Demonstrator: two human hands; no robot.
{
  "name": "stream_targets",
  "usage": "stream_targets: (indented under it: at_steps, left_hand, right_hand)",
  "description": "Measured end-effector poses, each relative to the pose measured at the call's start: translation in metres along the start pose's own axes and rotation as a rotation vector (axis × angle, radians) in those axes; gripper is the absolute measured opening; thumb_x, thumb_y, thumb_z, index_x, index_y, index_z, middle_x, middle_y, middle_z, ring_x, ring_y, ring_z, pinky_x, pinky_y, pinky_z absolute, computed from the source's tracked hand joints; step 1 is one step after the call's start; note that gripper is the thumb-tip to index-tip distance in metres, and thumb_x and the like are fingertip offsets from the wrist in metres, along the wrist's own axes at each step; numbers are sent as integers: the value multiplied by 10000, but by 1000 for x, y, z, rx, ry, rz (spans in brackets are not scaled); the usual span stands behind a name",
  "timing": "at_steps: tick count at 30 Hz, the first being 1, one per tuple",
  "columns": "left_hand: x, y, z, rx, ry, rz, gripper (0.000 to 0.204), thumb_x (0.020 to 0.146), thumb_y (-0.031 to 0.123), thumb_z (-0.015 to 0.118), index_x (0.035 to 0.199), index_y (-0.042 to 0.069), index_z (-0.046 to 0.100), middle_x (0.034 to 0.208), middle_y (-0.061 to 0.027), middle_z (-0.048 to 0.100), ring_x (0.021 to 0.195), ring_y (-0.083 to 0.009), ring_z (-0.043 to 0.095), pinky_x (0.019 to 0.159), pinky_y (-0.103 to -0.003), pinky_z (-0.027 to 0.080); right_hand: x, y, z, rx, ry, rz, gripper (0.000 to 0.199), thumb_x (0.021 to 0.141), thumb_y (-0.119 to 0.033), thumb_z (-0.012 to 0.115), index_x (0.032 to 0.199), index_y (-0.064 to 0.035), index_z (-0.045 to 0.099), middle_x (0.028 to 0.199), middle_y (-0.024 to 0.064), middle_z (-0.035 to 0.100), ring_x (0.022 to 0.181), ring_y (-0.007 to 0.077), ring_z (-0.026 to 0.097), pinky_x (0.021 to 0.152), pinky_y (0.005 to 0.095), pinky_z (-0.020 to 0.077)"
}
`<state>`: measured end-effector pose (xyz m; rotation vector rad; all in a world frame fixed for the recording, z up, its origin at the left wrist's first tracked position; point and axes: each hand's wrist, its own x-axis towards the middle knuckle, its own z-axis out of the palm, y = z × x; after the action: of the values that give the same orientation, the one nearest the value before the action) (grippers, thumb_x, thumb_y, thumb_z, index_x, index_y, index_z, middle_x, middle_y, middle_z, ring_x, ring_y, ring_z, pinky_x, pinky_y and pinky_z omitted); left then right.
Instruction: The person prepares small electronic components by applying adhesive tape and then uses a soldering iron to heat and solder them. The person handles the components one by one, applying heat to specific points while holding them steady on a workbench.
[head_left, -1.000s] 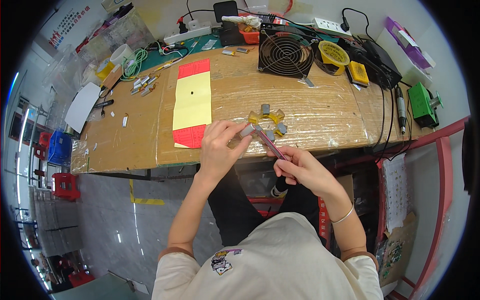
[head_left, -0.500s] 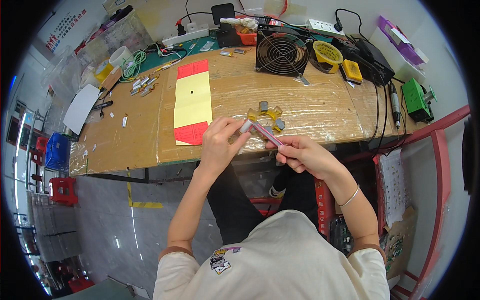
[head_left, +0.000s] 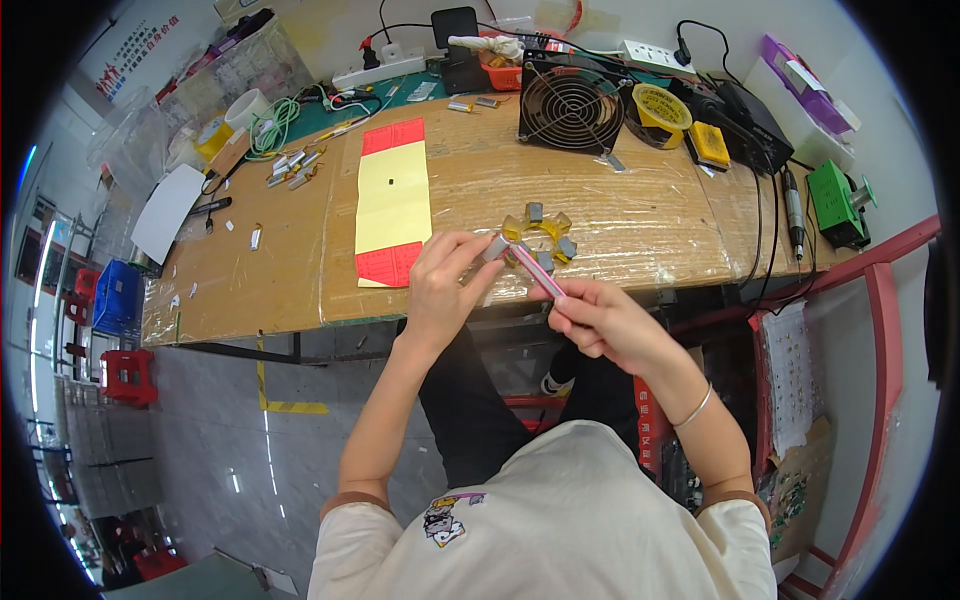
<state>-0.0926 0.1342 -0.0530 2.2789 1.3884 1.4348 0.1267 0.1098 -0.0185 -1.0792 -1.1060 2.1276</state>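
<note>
Nearest to the person, the right hand point(head_left: 600, 320) is closed around a thin pink tool point(head_left: 537, 272), maybe tweezers or a pen-like stick. Its tip points to a small grey block point(head_left: 494, 247). The left hand point(head_left: 445, 285) pinches this block between the fingertips, just above the front edge of the cardboard-covered workbench point(head_left: 250, 290). Both hands are shut on their things.

I think the risk here is a slip. The block is small and held only at the fingertips, so a strong push from the tool can throw it off the bench edge to the floor.

Just behind the hands lies a yellow ring-shaped holder point(head_left: 538, 232) with several similar grey blocks standing around it. It is near the tool, and a wide move of the hand could knock these pieces.

To the left lies a yellow and red paper sheet point(head_left: 392, 200). Farther back stands a black fan point(head_left: 572, 103), and beside it a roll of yellow tape point(head_left: 662, 105). An orange tray point(head_left: 505, 75) is behind the fan; what is in it I cannot tell. At the far left a clear plastic box point(head_left: 245, 60) holds small items, too blurred to name.
</note>
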Motion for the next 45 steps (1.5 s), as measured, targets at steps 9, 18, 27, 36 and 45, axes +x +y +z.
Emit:
stream_targets:
  at_steps: [9,18,27,36,45]
  left_hand:
    - [0,0,2,-12,5,-44,277,708,64,735,964,-9,661,829,-104,612,742,-224,600,667,-314,488]
    - [3,3,0,47,-85,1,373,704,70,731,1067,42,651,787,-92,592,742,-227,576,674,-327,462]
    - [2,-1,1,33,-118,-63,396,683,55,745,1070,70,661,732,-75,565,672,-190,577,625,-304,466]
    - [0,-4,3,15,-102,-63,399,677,54,756,1063,60,657,738,-72,583,675,-177,592,630,-290,483]
    - [-1,-4,3,16,-83,-25,381,677,49,755,1046,44,657,740,-73,591,673,-179,590,629,-293,485]
  right_hand:
    - [11,18,5,-819,249,-494,303,939,-102,452,1219,-52,559,657,-50,502,500,22,389,436,173,311]
    - [2,0,6,-516,170,-168,288,938,-104,453,1196,-41,564,669,-50,498,487,9,357,417,164,280]
    - [9,0,2,-789,202,-321,188,889,-84,500,1039,-29,599,639,48,577,550,168,533,490,300,406]
    - [6,15,15,-1221,425,-646,171,834,-30,531,1004,-14,533,688,186,599,652,388,599,576,473,465]
    - [2,19,19,-1372,483,-674,220,842,-41,517,1060,-18,538,694,169,588,641,362,602,529,442,467]
